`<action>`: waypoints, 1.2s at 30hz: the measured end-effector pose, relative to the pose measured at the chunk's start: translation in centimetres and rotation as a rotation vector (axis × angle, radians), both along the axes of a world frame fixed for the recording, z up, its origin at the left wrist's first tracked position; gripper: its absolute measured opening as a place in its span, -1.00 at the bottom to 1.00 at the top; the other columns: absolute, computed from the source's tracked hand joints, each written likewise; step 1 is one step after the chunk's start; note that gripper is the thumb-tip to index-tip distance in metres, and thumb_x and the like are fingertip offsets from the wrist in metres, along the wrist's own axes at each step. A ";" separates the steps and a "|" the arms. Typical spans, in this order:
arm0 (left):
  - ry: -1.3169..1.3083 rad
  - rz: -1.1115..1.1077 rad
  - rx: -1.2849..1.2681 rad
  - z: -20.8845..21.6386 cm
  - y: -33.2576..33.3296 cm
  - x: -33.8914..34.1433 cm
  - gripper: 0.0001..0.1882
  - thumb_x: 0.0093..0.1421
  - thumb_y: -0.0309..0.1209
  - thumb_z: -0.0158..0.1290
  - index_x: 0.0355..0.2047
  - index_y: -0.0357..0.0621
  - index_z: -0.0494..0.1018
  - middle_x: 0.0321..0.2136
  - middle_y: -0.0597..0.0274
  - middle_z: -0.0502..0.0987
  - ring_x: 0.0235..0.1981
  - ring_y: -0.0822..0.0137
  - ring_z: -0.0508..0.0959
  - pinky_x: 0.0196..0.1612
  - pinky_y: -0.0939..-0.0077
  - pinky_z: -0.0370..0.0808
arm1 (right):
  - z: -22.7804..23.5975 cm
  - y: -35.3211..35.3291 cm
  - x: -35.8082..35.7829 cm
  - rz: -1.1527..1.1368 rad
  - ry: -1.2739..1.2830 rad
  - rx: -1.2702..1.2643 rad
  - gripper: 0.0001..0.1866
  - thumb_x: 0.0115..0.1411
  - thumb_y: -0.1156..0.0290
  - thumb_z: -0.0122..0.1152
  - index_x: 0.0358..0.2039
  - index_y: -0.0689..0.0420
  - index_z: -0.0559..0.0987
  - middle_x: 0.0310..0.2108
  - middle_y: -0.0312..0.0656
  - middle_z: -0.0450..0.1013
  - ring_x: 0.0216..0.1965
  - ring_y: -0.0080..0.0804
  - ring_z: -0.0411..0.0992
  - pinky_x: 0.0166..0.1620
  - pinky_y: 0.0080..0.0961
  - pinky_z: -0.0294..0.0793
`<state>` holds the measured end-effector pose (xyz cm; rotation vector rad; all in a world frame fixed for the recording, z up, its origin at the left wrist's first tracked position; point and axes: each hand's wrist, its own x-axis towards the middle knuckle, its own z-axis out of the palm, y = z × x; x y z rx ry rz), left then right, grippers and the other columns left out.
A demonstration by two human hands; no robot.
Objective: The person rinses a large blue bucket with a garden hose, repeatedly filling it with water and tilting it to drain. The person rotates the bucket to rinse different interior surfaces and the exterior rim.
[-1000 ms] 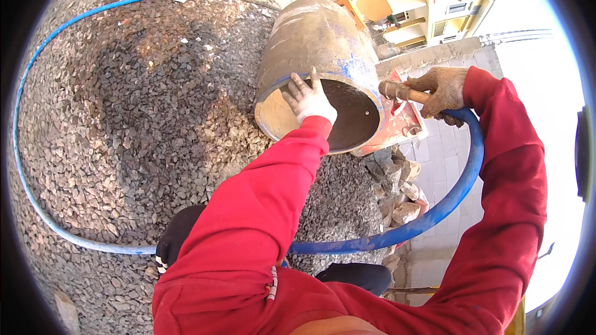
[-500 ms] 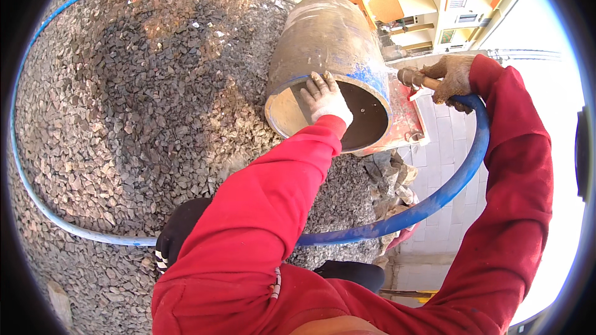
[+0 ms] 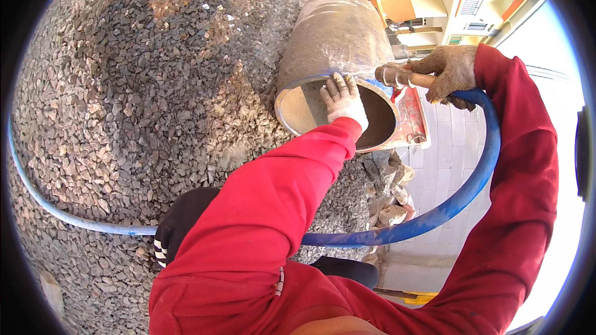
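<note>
A mud-coated drum (image 3: 338, 31) with traces of blue paint lies tilted, its round mouth facing me. My left hand (image 3: 345, 100), in a dirty pale glove, lies across the drum's upper rim, fingers extended. Right of the drum mouth, my right hand (image 3: 446, 74), in a muddy glove, is closed round the end of a thick blue hose (image 3: 478, 167). From the same grip a short tan stem with a dirty, ridged brown end (image 3: 391, 76) points left at the rim. My fingers hide whether stem and hose are joined. No water shows at the end.
Crushed gravel (image 3: 155, 105) covers the ground on the left. A red, stained metal part (image 3: 411, 118) stands beside the drum. Rough stones (image 3: 391, 195) lie below it, next to grey paving (image 3: 444, 142). Buildings (image 3: 422, 0) rise beyond. The hose passes behind my left arm across the gravel.
My right hand has moved left, bringing the ridged end over the drum's rim. My left hand stays on the rim. The view has shifted slightly.
</note>
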<state>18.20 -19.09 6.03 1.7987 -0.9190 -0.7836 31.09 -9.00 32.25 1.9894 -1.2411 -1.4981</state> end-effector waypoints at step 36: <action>-0.053 -0.023 -0.146 1.5 -3.8 -6.6 -0.41 0.37 -0.28 -0.39 0.41 0.03 -0.02 0.44 0.08 -0.10 0.44 -0.04 -0.10 0.38 -0.25 -0.33 | -7.6 -2.0 3.6 0.033 0.174 0.160 -0.32 0.11 0.56 0.16 0.29 0.07 0.31 -0.64 -0.16 0.43 -0.72 -0.41 0.44 -0.68 -0.45 0.50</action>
